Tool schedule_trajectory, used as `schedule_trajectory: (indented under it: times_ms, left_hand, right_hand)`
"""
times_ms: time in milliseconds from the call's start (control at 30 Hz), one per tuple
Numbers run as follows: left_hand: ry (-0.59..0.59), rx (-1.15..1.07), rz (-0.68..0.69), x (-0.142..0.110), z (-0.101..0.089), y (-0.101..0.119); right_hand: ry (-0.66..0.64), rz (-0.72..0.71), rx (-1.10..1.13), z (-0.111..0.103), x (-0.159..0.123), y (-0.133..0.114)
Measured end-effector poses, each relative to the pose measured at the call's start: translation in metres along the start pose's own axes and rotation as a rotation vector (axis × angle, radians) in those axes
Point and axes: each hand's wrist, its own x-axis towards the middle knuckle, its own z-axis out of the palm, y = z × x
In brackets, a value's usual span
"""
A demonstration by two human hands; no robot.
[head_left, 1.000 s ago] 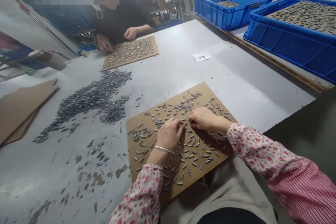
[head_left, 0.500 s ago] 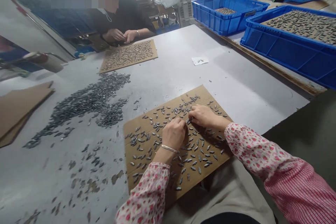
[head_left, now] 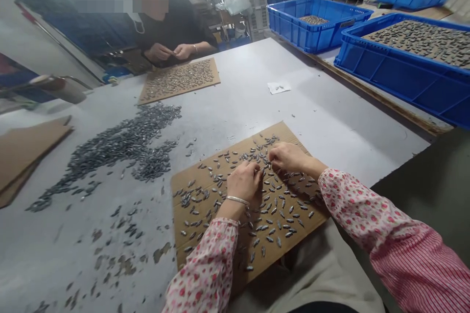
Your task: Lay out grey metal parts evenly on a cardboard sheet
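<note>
small grey pieces lie scattered on the near cardboard sheet, partly covered by the left hand and, to its right, the right hand. the fingers of both curl nearly closed; their tips are obscured, so i cannot tell whether either pinches a piece. far right, a blue crate is cut off.

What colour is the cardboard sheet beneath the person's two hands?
The cardboard sheet is brown, clearest in the head view.

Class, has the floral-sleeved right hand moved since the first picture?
Yes: the right hand has shifted toward the far corner of the flat brown cardboard beneath it.
</note>
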Motion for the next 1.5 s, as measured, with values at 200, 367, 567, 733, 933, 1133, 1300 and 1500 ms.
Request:
schedule_trajectory:
  times_ms: [200, 367, 567, 733, 933, 1133, 1300, 1500]
  left_hand:
    - [-0.034, 0.033, -0.005, 0.007, 0.001, -0.003]
    - [-0.029, 0.042, 0.009, 0.007, -0.003, 0.003]
    - [-0.050, 0.090, 0.007, 0.011, 0.002, 0.007]
    - [-0.006, 0.148, 0.072, 0.013, 0.009, 0.003]
    - [0.038, 0.088, 0.111, 0.010, 0.004, 0.004]
    - [-0.007, 0.043, 0.166, 0.013, -0.009, 0.025]
    - [-0.043, 0.059, 0.210, 0.022, -0.002, 0.038]
    - [-0.065, -0.014, 0.270, 0.027, 0.015, 0.030]
  right_hand:
    - [-0.047, -0.007, -0.103, 0.009, -0.001, -0.007]
    - [-0.035, 0.004, -0.124, 0.008, -0.003, -0.010]
    - [0.000, -0.013, -0.163, 0.015, -0.001, -0.011]
    - [-0.011, 0.012, -0.120, 0.004, -0.002, -0.011]
    - [0.024, 0.136, 0.150, -0.021, -0.014, 0.016]
    - [-0.018, 0.048, 0.232, -0.028, -0.024, 0.022]
    - [-0.204, -0.034, 0.082, -0.033, -0.030, 0.013]
    - [-0.220, -0.030, -0.170, -0.028, -0.034, 0.006]
